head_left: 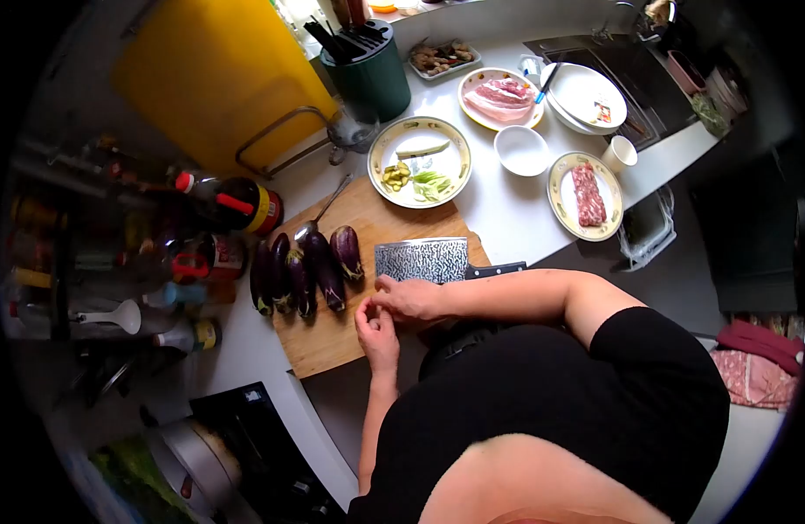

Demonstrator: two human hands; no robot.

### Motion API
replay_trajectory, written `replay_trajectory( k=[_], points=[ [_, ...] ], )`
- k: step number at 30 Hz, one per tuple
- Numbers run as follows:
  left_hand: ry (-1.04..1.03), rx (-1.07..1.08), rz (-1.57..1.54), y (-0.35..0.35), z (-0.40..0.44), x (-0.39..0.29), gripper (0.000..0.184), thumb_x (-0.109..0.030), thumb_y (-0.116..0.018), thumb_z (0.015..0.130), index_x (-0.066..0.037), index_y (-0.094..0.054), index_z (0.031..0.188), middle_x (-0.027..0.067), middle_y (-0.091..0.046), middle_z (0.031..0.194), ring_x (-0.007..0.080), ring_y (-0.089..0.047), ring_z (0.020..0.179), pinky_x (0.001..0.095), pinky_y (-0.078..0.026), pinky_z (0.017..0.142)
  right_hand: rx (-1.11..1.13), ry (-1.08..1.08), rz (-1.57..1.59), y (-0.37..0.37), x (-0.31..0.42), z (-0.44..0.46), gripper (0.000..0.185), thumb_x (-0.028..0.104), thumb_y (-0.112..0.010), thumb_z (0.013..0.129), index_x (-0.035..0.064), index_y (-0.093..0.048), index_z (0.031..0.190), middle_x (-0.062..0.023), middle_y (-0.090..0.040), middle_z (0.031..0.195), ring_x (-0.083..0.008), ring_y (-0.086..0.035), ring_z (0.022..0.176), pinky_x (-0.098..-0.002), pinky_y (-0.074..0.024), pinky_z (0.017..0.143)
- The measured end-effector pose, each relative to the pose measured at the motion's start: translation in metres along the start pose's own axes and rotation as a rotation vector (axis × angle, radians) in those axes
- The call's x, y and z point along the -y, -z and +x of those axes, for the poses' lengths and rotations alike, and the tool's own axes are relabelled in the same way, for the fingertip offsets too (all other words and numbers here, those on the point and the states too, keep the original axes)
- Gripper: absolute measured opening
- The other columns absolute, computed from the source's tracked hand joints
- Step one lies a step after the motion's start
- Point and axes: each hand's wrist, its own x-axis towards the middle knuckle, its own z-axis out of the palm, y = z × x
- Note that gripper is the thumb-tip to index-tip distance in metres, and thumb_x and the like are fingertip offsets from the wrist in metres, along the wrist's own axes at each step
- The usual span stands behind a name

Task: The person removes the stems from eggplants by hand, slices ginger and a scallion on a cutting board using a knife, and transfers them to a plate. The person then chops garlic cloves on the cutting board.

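Observation:
My left hand (378, 337) and my right hand (411, 299) meet over the front edge of the wooden cutting board (333, 345). The fingers of both are bent in and pressed together; whatever is between them is too small or hidden to name. Just beyond my right hand lies a cleaver (422, 259) with a patterned blade, its black handle pointing right. Several purple eggplants (303, 272) lie side by side on the board, left of my hands. A metal spoon (306, 230) rests behind them.
Behind the board stands a plate (462, 180) with cut vegetables. Plates of raw meat (500, 98) and minced meat (588, 196), a white bowl (522, 150) and a cup (620, 154) stand right. Bottles (245, 206) line the left; a green knife block (368, 79) is behind.

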Motion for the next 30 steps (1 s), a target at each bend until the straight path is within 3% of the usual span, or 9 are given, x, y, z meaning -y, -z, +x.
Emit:
replay_trajectory(
  k=[1,2,5,11,15,22,25,26,30],
  points=[
    [-0.016,0.013,0.007,0.002,0.002,-0.002,0.036,-0.008,-0.060,0.088,0.000,-0.045,0.119,0.0062,-0.056,0.097,0.0061,-0.049,0.063,0.0207,-0.042,0.054,-0.014,-0.011,0.011,0.004,0.000,-0.002,0.045,0.023,-0.059,0.081,0.0108,-0.043,0.121,-0.0217,-0.040,0.120,-0.0403,-0.058,0.090,-0.0430,-0.0505,0.078],
    [0.025,0.090,0.005,0.006,0.003,-0.006,0.037,-0.007,-0.057,0.090,0.002,-0.041,0.123,0.0109,-0.055,0.113,0.0103,-0.056,0.086,0.0217,-0.047,0.073,0.011,-0.026,0.002,0.009,0.000,-0.005,0.048,0.025,-0.062,0.079,0.0110,-0.043,0.122,-0.0206,-0.038,0.126,-0.0405,-0.058,0.092,-0.0425,-0.0503,0.080],
    [-0.055,0.157,0.067,0.011,0.007,0.010,0.042,-0.004,-0.059,0.086,0.001,-0.042,0.124,0.0114,-0.053,0.111,0.0077,-0.052,0.067,0.0209,-0.045,0.059,-0.113,0.099,0.070,0.000,-0.024,-0.012,0.052,0.026,-0.065,0.078,0.0112,-0.043,0.123,-0.0179,-0.038,0.129,-0.0400,-0.058,0.094,-0.0414,-0.0502,0.080],
    [-0.316,0.357,0.414,0.021,0.007,-0.016,0.073,0.001,-0.069,0.073,-0.005,-0.032,0.136,0.0145,-0.036,0.125,0.0162,-0.058,0.072,0.0276,-0.052,0.066,-0.368,-0.238,-0.339,0.053,-0.001,-0.086,0.054,0.022,-0.073,0.071,0.0081,-0.050,0.117,-0.0136,-0.052,0.109,-0.0313,-0.052,0.101,-0.0387,-0.0460,0.084],
    [-0.243,0.451,0.456,0.023,0.011,-0.027,0.086,-0.001,-0.076,0.067,-0.012,-0.031,0.139,0.0124,-0.033,0.127,0.0143,-0.055,0.080,0.0242,-0.053,0.067,-0.325,-0.464,-0.291,0.053,0.003,-0.122,0.052,0.025,-0.075,0.068,0.0074,-0.049,0.110,-0.0143,-0.052,0.100,-0.0307,-0.052,0.098,-0.0396,-0.0448,0.084],
    [-0.565,0.333,0.716,0.013,0.012,-0.019,0.096,-0.010,-0.084,0.061,-0.012,-0.027,0.139,0.0172,-0.026,0.132,0.0211,-0.053,0.085,0.0270,-0.052,0.072,-0.381,-0.395,-0.362,0.042,-0.017,-0.120,0.042,0.018,-0.071,0.071,0.0066,-0.048,0.105,-0.0137,-0.051,0.097,-0.0309,-0.051,0.093,-0.0406,-0.0458,0.080],
    [-0.496,0.309,0.714,0.010,0.020,-0.010,0.095,-0.008,-0.083,0.062,-0.009,-0.028,0.138,0.0174,-0.026,0.132,0.0213,-0.054,0.086,0.0270,-0.052,0.071,-0.363,-0.386,-0.329,0.045,-0.016,-0.123,0.040,0.016,-0.069,0.072,0.0068,-0.049,0.104,-0.0134,-0.052,0.096,-0.0314,-0.051,0.094,-0.0411,-0.0462,0.079],
    [-0.299,0.389,0.603,0.009,0.019,-0.027,0.090,-0.006,-0.079,0.064,-0.004,-0.027,0.137,0.0203,-0.027,0.131,0.0312,-0.050,0.107,0.0319,-0.052,0.077,-0.369,-0.396,-0.303,0.049,-0.010,-0.126,0.039,0.015,-0.069,0.071,0.0073,-0.049,0.104,-0.0134,-0.052,0.096,-0.0316,-0.051,0.094,-0.0413,-0.0463,0.079],
    [-0.337,0.368,0.576,0.008,0.025,-0.016,0.083,-0.006,-0.080,0.064,-0.005,-0.034,0.134,0.0166,-0.036,0.122,0.0195,-0.055,0.084,0.0274,-0.052,0.070,-0.402,-0.412,-0.244,0.058,0.000,-0.141,0.033,0.020,-0.063,0.076,0.0079,-0.051,0.104,-0.0140,-0.052,0.092,-0.0320,-0.053,0.091,-0.0411,-0.0464,0.078]
  ],
)
